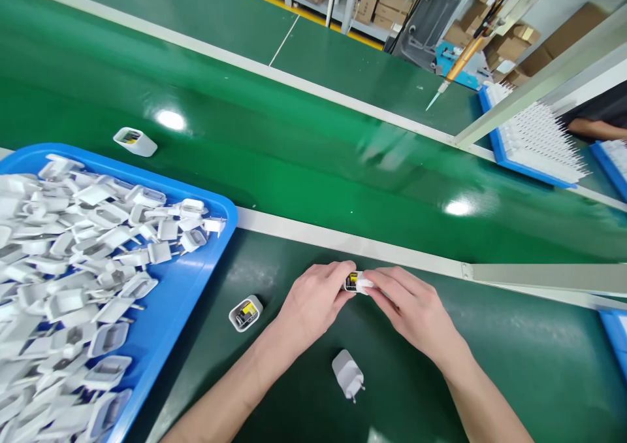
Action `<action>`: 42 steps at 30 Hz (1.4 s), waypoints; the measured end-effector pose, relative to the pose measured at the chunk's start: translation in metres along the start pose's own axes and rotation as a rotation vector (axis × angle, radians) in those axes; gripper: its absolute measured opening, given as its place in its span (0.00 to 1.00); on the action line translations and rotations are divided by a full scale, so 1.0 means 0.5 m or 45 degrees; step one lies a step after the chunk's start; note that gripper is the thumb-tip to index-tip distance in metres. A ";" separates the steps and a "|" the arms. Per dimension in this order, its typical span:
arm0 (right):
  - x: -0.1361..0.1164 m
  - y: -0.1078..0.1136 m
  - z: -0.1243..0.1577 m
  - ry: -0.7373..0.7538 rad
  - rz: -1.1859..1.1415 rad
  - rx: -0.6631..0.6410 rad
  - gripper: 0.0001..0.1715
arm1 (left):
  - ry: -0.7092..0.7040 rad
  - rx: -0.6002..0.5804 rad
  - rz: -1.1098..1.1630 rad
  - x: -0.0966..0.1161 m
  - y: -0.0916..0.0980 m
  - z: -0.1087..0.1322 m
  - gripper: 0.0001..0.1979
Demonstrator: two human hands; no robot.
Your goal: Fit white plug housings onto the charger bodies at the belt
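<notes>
My left hand (321, 296) is closed around a white charger housing (351, 281) whose open end shows yellow and black parts. Against that open end, my right hand (409, 299) pinches a small white piece (364, 282), partly hidden by the fingers. Left of my left hand, another open housing (245, 313) lies on the green table with yellow and black parts inside. A closed white charger (348, 374) with two pins lies below, between my forearms.
A blue tray (186, 286) heaped with white plug pieces fills the left. Beyond a white rail (343, 239) runs a green belt (294, 175) carrying one open housing (136, 142). An orange screwdriver (463, 61) hangs at upper right, near a blue tray (499, 146) and a person's arm.
</notes>
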State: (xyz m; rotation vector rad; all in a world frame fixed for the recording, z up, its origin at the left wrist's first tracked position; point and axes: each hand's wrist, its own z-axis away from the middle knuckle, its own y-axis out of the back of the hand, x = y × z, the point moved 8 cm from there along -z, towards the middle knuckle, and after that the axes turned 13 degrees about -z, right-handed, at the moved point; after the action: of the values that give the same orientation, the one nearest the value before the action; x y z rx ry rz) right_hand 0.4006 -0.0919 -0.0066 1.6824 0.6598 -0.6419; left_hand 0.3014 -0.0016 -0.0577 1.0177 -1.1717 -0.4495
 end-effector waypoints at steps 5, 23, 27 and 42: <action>-0.012 -0.028 -0.024 0.064 0.041 -0.097 0.15 | 0.007 0.030 0.005 -0.004 -0.002 -0.002 0.06; -0.036 -0.058 -0.040 0.155 0.431 -0.349 0.16 | -0.023 0.018 -0.066 -0.003 -0.015 0.001 0.06; -0.037 -0.062 -0.036 0.198 0.471 -0.373 0.16 | -0.014 0.021 -0.074 -0.003 -0.012 0.002 0.06; -0.030 -0.076 -0.019 0.300 0.427 -0.109 0.17 | 0.028 -0.029 -0.093 -0.007 -0.017 -0.004 0.05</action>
State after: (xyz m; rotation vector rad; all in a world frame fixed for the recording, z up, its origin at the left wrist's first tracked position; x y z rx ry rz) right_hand 0.3636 -0.0770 -0.0195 1.7513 0.5428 -0.1769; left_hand 0.3034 -0.0024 -0.0667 1.0460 -1.1102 -0.5071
